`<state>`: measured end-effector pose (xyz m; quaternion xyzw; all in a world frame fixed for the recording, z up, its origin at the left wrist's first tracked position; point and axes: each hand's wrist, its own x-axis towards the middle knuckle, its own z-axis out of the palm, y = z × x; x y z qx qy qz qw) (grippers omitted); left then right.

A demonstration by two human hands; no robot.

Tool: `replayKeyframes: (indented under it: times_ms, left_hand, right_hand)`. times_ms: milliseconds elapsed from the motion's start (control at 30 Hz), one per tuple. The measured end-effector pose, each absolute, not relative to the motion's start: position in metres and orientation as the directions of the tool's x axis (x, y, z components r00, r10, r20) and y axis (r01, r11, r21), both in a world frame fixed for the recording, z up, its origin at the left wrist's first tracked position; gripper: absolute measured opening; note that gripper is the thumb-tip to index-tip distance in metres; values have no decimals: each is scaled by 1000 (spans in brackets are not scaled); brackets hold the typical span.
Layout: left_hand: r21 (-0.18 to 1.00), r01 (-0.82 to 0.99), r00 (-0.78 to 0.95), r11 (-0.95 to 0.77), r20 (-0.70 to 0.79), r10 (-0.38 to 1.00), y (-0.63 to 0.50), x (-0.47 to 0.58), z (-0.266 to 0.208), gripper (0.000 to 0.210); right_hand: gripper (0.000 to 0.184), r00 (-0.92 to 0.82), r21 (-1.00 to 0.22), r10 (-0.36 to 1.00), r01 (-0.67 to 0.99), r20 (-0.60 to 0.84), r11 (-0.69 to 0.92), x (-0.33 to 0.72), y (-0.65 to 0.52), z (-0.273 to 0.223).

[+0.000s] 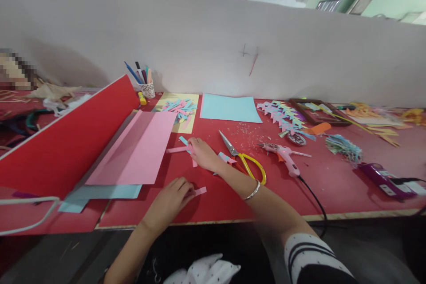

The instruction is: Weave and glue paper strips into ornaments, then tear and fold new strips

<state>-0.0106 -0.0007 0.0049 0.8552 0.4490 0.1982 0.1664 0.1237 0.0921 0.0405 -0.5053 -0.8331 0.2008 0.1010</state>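
On the red table [229, 206], a large pink sheet [140, 148] lies left of the yellow-handled scissors [237, 155]. Between them, the hands are apart: the right hand [202, 152] touches crossed strips [177, 149], its grip unclear, while the left hand [175, 191], nearer the front edge, pinches a short pink strip [200, 191].

My feed shows subdued, diffuse light at the left hand [179, 188] and right hand [198, 151]. Left of the grip, a soft shadow darkens part of the pink sheet [146, 142]; farther left, one patch [15, 70] is pixelated. Right of the grip, I register glare on the purple box [376, 171]. Wide-angle stretching affects the outer margins.
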Motion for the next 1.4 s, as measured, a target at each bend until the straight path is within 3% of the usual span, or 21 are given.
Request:
replayKeyframes:
  times_ms: [200, 400, 500, 567, 667, 800, 933, 1100, 1300, 1400]
  left_hand:
    - [526, 730, 482, -435, 54, 874, -8, -8, 8, 19]
    - [752, 619, 352, -227, -7, 936, -12, -9, 18, 16]
    - [929, 362, 164, -76, 17, 986, -8, -7, 23, 12]
    - [996, 4, 3, 90, -90, 996, 0, -2, 26, 11]
    - [809, -543, -71, 227, -314, 947, 16, 10, 33, 12]
    - [729, -651, -80, 214, -346, 935, 34, 24, 42, 10]
    - [706, -686, -63, 176, -298, 952, 36, 32, 46, 9]
    - [740, -657, -138, 147, -310, 941, 31, 33, 38, 14]
    - [711, -703, -295, -17, -269, 917, 35, 17, 37, 10]
    - [727, -687, -323, 8, -315, 892, 33, 9, 42, 6]
  right_hand:
    - [41, -424, -554, 905, 762, -33, 337, 120, 95, 34]
    - [27, -318, -663, 944, 689, 85, 292, 135, 101, 41]
    - [14, -244, -733, 959, 624, 146, 270, 145, 101, 50]
    - [10, -186, -799, 966, 546, 179, 253, 149, 96, 55]
    - [9, -89, -885, 964, 381, 251, 266, 146, 83, 60]
    - [10, -97, -916, 950, 252, 297, 312, 135, 61, 61]
    - [5, -273, -871, 927, 351, 257, 345, 125, 46, 59]
    - [23, -390, -626, 917, 696, 80, 351, 115, 46, 63]
    - [31, -662, -618, 742, 539, 110, 573, 127, 78, 61]
    - [38, -568, -420, 821, 732, 58, 536, 133, 93, 50]
